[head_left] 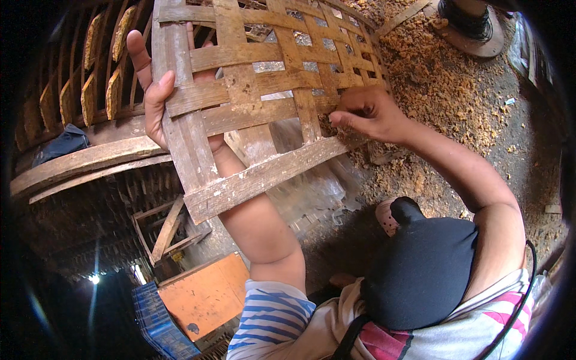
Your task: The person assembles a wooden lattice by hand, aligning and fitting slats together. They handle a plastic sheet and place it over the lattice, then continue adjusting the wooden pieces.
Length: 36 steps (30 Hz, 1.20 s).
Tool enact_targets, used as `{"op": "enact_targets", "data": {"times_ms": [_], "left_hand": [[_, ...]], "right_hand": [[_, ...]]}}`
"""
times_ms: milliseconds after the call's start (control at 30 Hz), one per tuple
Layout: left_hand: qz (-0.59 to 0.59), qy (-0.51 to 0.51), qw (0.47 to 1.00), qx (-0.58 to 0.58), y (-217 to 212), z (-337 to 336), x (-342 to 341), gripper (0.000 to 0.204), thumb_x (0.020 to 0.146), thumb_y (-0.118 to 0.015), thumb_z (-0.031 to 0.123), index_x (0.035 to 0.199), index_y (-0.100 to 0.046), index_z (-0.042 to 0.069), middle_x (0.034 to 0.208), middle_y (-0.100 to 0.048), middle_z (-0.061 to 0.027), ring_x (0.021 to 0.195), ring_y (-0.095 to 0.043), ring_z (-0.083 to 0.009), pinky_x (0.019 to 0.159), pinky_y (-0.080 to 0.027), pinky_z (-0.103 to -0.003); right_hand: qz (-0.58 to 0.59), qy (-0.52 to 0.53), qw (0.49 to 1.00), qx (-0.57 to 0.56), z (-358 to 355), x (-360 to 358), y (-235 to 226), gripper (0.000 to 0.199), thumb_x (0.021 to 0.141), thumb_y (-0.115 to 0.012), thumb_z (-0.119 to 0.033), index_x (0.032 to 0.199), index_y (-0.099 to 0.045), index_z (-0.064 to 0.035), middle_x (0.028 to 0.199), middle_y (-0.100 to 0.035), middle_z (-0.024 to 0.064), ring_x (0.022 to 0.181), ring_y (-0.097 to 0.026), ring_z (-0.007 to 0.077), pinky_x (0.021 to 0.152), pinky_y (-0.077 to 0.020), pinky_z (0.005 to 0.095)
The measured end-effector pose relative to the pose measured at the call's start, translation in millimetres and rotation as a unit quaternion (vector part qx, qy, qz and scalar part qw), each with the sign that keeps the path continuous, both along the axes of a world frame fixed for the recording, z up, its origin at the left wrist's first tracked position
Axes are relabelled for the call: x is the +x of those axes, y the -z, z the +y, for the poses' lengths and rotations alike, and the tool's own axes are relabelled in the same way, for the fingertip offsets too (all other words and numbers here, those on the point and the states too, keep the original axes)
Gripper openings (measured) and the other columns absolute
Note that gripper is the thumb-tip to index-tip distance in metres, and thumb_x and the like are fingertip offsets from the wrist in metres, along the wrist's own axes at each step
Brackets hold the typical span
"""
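A woven bamboo rack (252, 102) with a wooden edge strip is tilted up in front of me. My left hand (157, 99) reaches from beneath it and grips its left side, thumb at the edge slat and some fingers partly hidden behind the weave. Pale residue marks the slats and the edge strip. Near the rack's right lower corner, my right hand (369, 114) is closed, thumb against curled fingers, right by the slats. Whatever may be in that pinch is hidden.
Brown crumbly material (432, 90) covers the ground at right, near a shoe (474, 30). Clear plastic sheeting (312, 192) lies below the rack. An orange board (207, 294) and blue crate (159, 318) stand lower left. Slatted racks (90, 78) line the upper left. A black cloth-covered rounded shape (420, 270) fills the near foreground.
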<state>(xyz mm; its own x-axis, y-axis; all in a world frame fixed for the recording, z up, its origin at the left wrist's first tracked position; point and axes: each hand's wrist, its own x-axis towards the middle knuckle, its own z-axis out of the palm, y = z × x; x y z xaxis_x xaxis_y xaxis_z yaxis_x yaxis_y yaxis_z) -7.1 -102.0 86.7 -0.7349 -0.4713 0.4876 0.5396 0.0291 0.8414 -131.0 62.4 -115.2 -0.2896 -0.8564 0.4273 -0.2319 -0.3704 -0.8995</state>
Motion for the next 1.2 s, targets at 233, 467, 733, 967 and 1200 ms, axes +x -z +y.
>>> {"op": "enact_targets", "data": {"times_ms": [233, 467, 733, 967, 1200], "left_hand": [[-0.008, -0.039, 0.999, -0.019, 0.1, -3.5, 13.7, 0.075, 0.077, -0.053, -0.001, 0.149, -0.039, 0.013, 0.148, -0.036, -0.0276, 0.138, -0.039, -0.0431, 0.105, -0.046, -0.058], [0.001, -0.035, 0.999, -0.012, 3.9, -5.8, 16.1, 0.075, 0.076, -0.054, 0.0, 0.148, -0.04, 0.014, 0.146, -0.039, -0.0274, 0.138, -0.038, -0.0432, 0.106, -0.045, -0.059], [-0.008, -0.104, 0.994, -0.037, 11.2, 3.8, 30.0, 0.076, 0.075, -0.056, 0.006, 0.148, -0.042, 0.022, 0.149, -0.034, -0.0282, 0.141, -0.031, -0.0475, 0.11, -0.032, -0.068], [-0.03, -0.111, 0.992, -0.05, 12.6, -0.8, 44.2, 0.072, 0.077, -0.054, 0.01, 0.146, -0.043, 0.027, 0.157, -0.025, -0.0225, 0.147, -0.017, -0.0466, 0.114, -0.017, -0.072], [-0.098, -0.06, 0.993, -0.014, -2.0, -25.3, 56.5, 0.068, 0.08, -0.056, 0.012, 0.144, -0.047, 0.035, 0.158, -0.019, -0.0276, 0.148, -0.013, -0.0457, 0.113, -0.013, -0.074]], "right_hand": [[0.017, -0.098, 0.952, 0.291, -2.7, 19.2, -55.5, 0.072, 0.076, -0.065, -0.074, 0.084, -0.075, -0.0028, 0.075, -0.069, 0.0194, 0.073, -0.068, 0.0335, 0.068, -0.0512, 0.0414], [-0.109, -0.194, 0.936, 0.271, -8.5, 17.0, -48.2, 0.048, 0.084, -0.075, -0.049, 0.072, -0.071, -0.003, 0.054, -0.056, 0.003, 0.054, -0.054, 0.0104, 0.054, -0.0424, 0.0284], [0.04, -0.041, 0.99, 0.129, -4.3, 10.3, 7.8, 0.029, 0.093, -0.066, -0.033, 0.089, -0.069, -0.0049, 0.075, -0.067, 0.0064, 0.066, -0.062, 0.0167, 0.061, -0.0467, 0.0331], [0.226, 0.006, 0.938, 0.262, 19.6, -37.3, 44.6, 0.036, 0.092, -0.065, -0.041, 0.101, -0.068, -0.0059, 0.088, -0.07, 0.0142, 0.084, -0.069, 0.0302, 0.074, -0.0517, 0.0438], [0.119, -0.062, 0.928, 0.348, -4.6, 1.2, 7.6, 0.067, 0.08, -0.062, -0.07, 0.088, -0.073, -0.0045, 0.085, -0.071, 0.02, 0.081, -0.068, 0.0429, 0.075, -0.0535, 0.0469]]}}
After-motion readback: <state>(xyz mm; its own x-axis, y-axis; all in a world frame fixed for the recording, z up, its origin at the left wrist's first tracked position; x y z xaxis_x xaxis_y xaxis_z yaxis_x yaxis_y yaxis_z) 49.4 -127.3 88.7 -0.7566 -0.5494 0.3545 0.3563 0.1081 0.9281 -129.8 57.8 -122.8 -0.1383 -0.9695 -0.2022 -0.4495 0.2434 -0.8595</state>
